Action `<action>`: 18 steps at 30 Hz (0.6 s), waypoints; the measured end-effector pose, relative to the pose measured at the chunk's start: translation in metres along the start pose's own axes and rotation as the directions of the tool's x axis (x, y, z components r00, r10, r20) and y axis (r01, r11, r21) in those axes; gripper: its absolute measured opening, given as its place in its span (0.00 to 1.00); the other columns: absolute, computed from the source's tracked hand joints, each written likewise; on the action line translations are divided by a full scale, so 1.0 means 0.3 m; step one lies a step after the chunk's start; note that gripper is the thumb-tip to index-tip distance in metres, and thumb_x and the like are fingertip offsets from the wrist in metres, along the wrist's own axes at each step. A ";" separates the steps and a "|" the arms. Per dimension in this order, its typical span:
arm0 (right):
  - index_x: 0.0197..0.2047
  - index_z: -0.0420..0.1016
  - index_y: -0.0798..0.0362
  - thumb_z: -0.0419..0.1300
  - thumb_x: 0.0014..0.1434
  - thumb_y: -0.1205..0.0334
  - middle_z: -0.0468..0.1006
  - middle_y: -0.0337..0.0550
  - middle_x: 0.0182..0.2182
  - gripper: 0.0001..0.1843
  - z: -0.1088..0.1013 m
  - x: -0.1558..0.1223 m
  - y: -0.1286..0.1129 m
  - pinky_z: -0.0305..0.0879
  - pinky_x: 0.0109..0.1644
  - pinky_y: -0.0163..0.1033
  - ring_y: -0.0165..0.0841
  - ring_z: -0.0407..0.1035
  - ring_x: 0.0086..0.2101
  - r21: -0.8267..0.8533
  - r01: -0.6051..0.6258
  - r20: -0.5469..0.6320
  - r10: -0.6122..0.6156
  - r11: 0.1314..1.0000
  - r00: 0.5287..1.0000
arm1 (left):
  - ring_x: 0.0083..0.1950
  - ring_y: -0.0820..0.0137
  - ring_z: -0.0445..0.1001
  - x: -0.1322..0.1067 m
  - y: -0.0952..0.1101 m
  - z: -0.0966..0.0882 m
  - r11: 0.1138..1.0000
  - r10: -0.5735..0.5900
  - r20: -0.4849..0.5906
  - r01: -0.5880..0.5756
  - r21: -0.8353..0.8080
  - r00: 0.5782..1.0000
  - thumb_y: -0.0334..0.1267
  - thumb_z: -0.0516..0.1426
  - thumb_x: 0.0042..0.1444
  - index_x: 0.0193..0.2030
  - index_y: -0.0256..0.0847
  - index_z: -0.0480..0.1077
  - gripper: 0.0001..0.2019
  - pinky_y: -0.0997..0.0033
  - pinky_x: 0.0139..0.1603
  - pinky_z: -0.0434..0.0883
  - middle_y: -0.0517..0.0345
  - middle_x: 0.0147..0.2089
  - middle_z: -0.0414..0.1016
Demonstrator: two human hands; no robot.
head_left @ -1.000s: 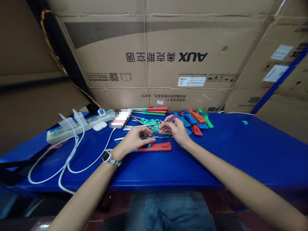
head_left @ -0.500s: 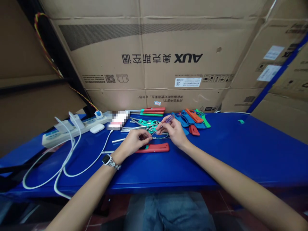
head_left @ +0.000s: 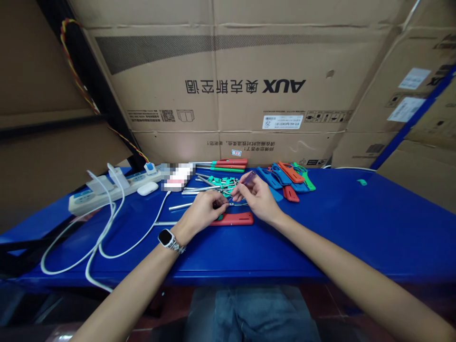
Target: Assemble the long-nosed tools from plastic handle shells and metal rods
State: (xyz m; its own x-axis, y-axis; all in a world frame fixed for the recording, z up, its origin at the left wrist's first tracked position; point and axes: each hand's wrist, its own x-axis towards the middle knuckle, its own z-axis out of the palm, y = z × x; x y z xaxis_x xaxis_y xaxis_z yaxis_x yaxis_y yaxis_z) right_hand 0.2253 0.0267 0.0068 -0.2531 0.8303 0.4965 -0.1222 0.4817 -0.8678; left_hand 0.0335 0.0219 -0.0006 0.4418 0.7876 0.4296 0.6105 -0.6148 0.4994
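My left hand (head_left: 206, 207) is closed, its fingertips pinched over a thin metal rod (head_left: 180, 206) whose left end sticks out beyond the hand. Thin wires run from the rod's other end toward the right; the grip itself is partly hidden. A slim tool with a see-through purple handle (head_left: 250, 178), seemingly a small screwdriver, is held in my right hand (head_left: 258, 194). Its tip points down-left at the left fingertips. Just below lies a red-handled long lighter (head_left: 235, 219), partly behind my left hand. Behind the hands is a pile of metal rods with green parts (head_left: 223, 182).
Blue, orange, red and green handle shells (head_left: 290, 175) are heaped at right. Long lighters (head_left: 230, 166) lie at the back. At left are a power strip (head_left: 107, 192), white cables (head_left: 107, 228), a white case (head_left: 147, 188) and a phone (head_left: 178, 176). Cardboard (head_left: 228, 57) walls the table's back.
The view has shifted slightly, so everything sits a little further right. My left fingers are curled closer together; the purple tool still points to them.
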 end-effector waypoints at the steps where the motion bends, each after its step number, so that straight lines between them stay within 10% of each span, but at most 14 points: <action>1: 0.39 0.63 0.51 0.60 0.62 0.52 0.77 0.39 0.30 0.13 0.001 -0.004 -0.004 0.73 0.35 0.38 0.29 0.74 0.28 -0.032 0.017 0.011 -0.016 0.999 1.000 | 0.30 0.71 0.72 -0.001 0.008 0.002 1.000 0.002 -0.010 -0.002 0.018 1.000 0.32 0.59 0.57 0.31 0.38 0.75 0.05 0.73 0.32 0.66 0.58 0.29 0.76; 13: 0.36 0.66 0.51 0.63 0.59 0.48 0.76 0.36 0.27 0.16 -0.029 -0.006 -0.032 0.70 0.28 0.34 0.27 0.71 0.23 -0.052 0.001 -0.049 -0.004 0.999 0.999 | 0.38 0.67 0.74 -0.008 0.059 0.023 0.998 0.057 -0.014 -0.058 -0.027 0.998 0.36 0.59 0.60 0.37 0.39 0.73 0.04 0.68 0.40 0.70 0.56 0.36 0.76; 18: 0.35 0.64 0.51 0.64 0.57 0.45 0.75 0.34 0.23 0.20 -0.084 -0.015 -0.043 0.66 0.22 0.32 0.25 0.68 0.18 -0.053 -0.043 -0.135 0.036 0.998 0.990 | 0.48 0.60 0.72 -0.024 0.084 0.018 0.979 0.168 0.201 -0.188 0.082 0.965 0.49 0.62 0.57 0.47 0.41 0.72 0.17 0.60 0.50 0.70 0.51 0.46 0.73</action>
State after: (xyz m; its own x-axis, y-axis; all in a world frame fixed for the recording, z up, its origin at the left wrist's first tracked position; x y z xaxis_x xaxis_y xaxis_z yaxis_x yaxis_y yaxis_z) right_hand 0.2521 0.0239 0.0164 -0.1257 0.8771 0.4636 -0.0606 0.4596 -0.8860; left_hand 0.0491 0.0010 0.0048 0.6610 0.6651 0.3474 0.5685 -0.7461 0.3466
